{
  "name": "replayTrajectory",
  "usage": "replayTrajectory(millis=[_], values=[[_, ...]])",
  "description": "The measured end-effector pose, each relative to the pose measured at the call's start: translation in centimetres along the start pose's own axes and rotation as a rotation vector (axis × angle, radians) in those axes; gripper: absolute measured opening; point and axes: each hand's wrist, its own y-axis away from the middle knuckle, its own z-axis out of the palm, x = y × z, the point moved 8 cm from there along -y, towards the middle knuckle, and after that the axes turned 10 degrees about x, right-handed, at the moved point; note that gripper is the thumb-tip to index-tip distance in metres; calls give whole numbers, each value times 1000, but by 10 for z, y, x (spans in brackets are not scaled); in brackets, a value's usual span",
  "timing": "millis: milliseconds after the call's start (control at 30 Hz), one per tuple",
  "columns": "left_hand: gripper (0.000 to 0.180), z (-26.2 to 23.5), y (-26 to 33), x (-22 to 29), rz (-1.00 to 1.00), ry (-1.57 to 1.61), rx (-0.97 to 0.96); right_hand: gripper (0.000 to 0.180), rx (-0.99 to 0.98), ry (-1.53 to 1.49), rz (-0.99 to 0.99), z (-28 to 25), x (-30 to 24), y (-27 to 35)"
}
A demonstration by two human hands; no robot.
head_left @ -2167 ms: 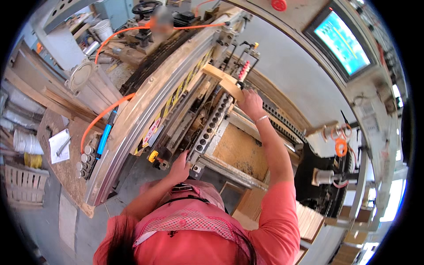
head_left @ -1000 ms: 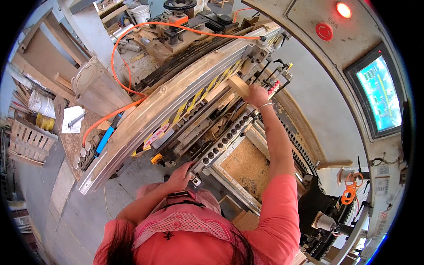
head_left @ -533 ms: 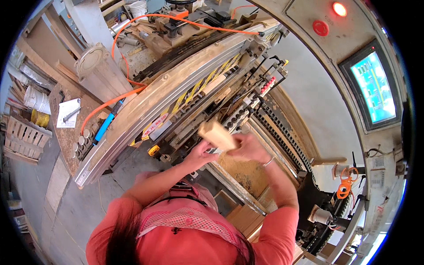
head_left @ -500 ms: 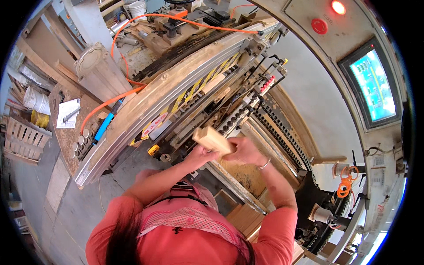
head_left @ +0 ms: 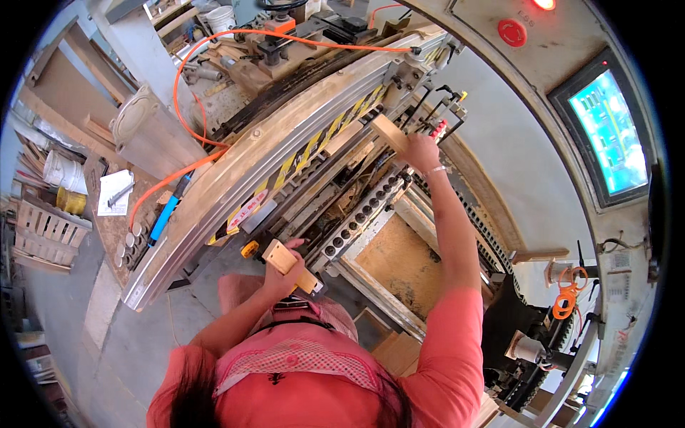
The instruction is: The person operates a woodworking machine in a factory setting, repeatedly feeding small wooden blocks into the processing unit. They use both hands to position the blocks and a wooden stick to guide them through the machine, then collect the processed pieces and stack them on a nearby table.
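The left hand (head_left: 280, 274) is gripping a short pale wooden block (head_left: 287, 265) close in by the chest, fingers wrapped around it. The right hand (head_left: 419, 153) is reaching far out, fingers pinching a second pale wooden block (head_left: 389, 133) against the grey metal drilling machine (head_left: 300, 167), right beside its yellow-and-black striped rail (head_left: 325, 135).

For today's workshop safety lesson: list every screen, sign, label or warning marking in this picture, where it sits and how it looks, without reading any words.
Screen: upper right on the grey panel, rectangular, glowing blue-green, dark frame.
Round button: above the screen, red.
Lamp: top edge, lit red.
Hazard stripes: along the curved machine rail, yellow and black.
Sticker: lower on the rail, red and white.
Paper sheet: left bench, white.
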Motion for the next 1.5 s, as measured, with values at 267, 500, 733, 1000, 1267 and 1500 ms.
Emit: replayTrajectory(millis=[267, 500, 733, 1000, 1267, 1500], values=[[10, 7, 11, -11, 57, -151, -82, 31, -21, 11, 60, 59, -12, -45], [10, 7, 10, -11, 69, -216, -76, 43, -54, -25, 26, 41, -25, -38], [9, 11, 8, -4, 100, -269, -122, 51, -76, -23, 60, 37, -16, -35], [12, 9, 9, -7, 139, -244, -102, 48, -73, 6, 40, 29, -16, -30], [15, 9, 10, -11, 75, -214, -113, 40, -39, 17, 11, 37, -11, -33], [20, 12, 10, -5, 59, -270, -232, 39, -53, -2, 1, 42, -10, -37]])
